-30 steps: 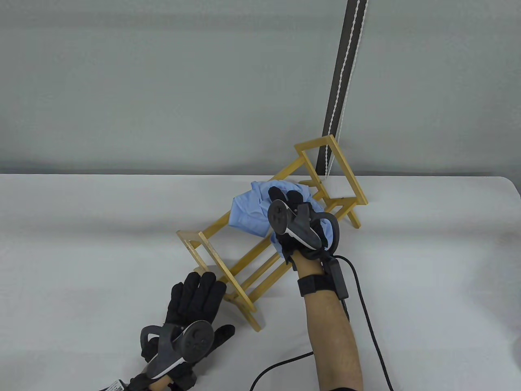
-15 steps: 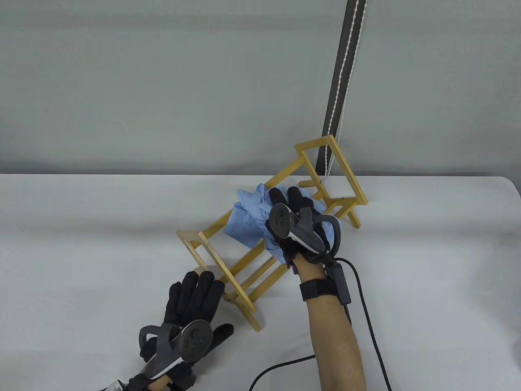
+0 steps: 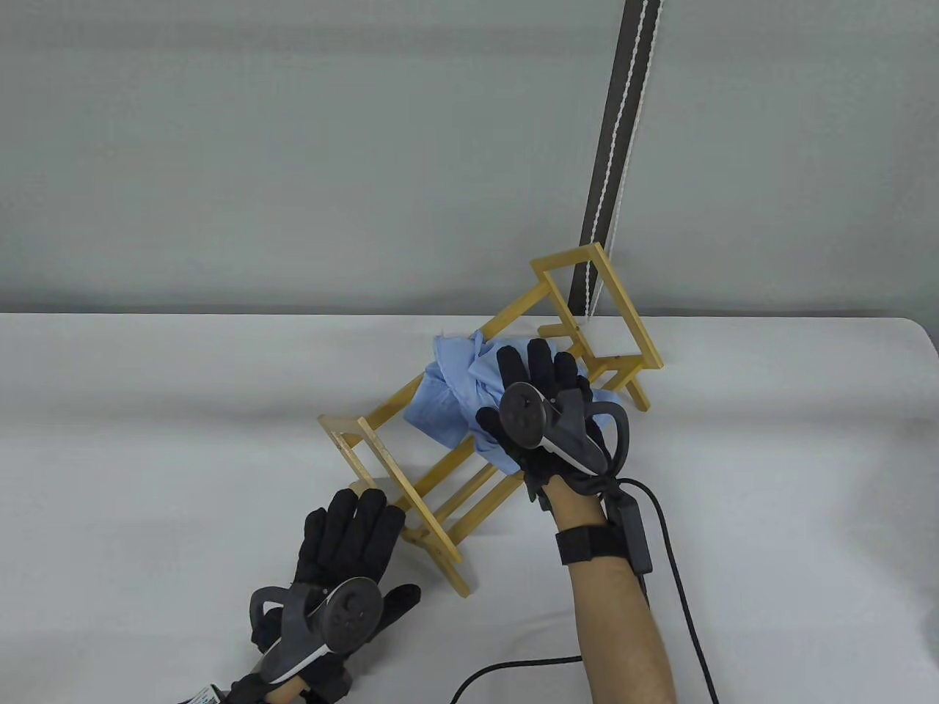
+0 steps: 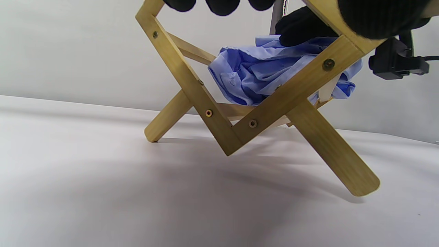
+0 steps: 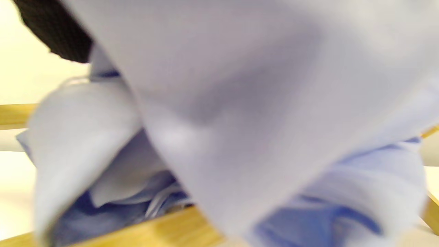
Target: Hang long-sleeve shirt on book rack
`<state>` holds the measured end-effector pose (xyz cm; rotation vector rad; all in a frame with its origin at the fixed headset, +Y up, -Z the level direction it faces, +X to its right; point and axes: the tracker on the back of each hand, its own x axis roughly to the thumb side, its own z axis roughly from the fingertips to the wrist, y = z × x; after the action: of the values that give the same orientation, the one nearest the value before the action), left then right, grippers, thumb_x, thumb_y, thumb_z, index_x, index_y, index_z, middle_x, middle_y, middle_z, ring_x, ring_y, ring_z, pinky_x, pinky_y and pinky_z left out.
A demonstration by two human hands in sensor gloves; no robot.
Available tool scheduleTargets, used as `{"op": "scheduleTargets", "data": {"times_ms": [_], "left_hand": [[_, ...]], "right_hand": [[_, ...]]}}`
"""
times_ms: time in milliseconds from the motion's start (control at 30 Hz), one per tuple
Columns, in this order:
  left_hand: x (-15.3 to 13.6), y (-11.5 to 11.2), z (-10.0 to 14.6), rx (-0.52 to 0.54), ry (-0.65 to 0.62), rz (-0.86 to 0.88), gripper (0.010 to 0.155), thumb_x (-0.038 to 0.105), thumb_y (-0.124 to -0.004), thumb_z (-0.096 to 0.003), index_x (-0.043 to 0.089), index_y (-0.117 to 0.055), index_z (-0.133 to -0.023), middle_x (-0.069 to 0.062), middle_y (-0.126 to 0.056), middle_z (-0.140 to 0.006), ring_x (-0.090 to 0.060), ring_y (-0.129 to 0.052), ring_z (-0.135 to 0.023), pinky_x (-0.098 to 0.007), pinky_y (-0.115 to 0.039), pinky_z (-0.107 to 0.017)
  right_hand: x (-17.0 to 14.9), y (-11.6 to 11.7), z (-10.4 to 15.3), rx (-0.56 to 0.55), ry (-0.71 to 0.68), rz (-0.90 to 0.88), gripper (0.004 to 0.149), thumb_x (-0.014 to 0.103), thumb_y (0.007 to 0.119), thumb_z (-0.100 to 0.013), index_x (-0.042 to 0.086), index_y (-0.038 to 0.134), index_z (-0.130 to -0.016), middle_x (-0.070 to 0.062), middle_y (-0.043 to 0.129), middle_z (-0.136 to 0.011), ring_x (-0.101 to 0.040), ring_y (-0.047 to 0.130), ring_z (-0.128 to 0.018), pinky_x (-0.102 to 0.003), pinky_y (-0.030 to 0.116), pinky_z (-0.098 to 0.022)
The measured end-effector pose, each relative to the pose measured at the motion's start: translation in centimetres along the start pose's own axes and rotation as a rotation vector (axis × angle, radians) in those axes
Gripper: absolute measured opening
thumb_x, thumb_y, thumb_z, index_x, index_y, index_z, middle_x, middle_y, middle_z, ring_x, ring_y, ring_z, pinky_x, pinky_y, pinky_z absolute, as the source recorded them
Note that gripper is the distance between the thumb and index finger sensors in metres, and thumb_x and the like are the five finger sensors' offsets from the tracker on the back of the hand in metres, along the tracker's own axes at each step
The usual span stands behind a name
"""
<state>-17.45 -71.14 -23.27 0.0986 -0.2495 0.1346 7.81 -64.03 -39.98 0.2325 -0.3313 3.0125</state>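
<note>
A wooden book rack (image 3: 626, 308) stands slantwise on the white table (image 3: 147, 440). A light blue long-sleeve shirt (image 3: 444, 400) lies bunched in the rack's trough, over its rails. My right hand (image 3: 513, 385) rests palm down on the shirt with the fingers stretched out. My left hand (image 3: 367, 543) lies flat and spread on the table, its fingertips at the rack's near end. The left wrist view shows the rack's cross-shaped end (image 4: 192, 79), the shirt (image 4: 260, 72) inside it, and my left fingertips (image 4: 219, 5) above it. The right wrist view is filled with blurred shirt fabric (image 5: 240, 103) above a rail (image 5: 164, 226).
A dark strip with white bead cords (image 3: 609, 147) hangs on the wall behind the rack's far end. A black cable (image 3: 682, 587) runs from my right wrist across the table toward the front edge. The table's right edge (image 3: 921, 352) curves away.
My right hand has drawn back toward me and to the right, and its fingers have uncurled flat on the shirt. The shirt has bunched up higher at its left. My left hand has stayed put.
</note>
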Motion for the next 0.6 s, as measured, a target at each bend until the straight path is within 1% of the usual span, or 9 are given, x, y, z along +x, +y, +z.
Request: {"op": "scheduleTargets", "data": {"times_ms": [200,600], "left_hand": [[0.0,-0.1,0.0,-0.007,0.002,-0.006,0.095,0.080,-0.065,-0.0350,0.044,-0.031,-0.117,0.007,-0.034,-0.134,-0.032,-0.040,-0.124,-0.053,-0.039,-0.088],[0.2,-0.1,0.1,-0.013,-0.003,-0.018,0.095,0.080,-0.065,-0.0351,0.044,-0.031,-0.117,0.007,-0.034,-0.134,-0.032,-0.040,-0.124,-0.053,-0.039,-0.088]], "right_hand": [[-0.2,-0.6,1.6,-0.019,-0.018,-0.010,0.086,0.066,0.081,-0.044,0.025,0.047,-0.112,-0.023,0.049,-0.117,-0.059,0.058,-0.102,-0.068,0.058,-0.067],[0.1,-2.0,5.2,-0.060,-0.069,-0.019,0.087,0.066,0.081,-0.044,0.024,0.047,-0.112,-0.023,0.048,-0.118,-0.058,0.057,-0.103,-0.068,0.057,-0.068]]}}
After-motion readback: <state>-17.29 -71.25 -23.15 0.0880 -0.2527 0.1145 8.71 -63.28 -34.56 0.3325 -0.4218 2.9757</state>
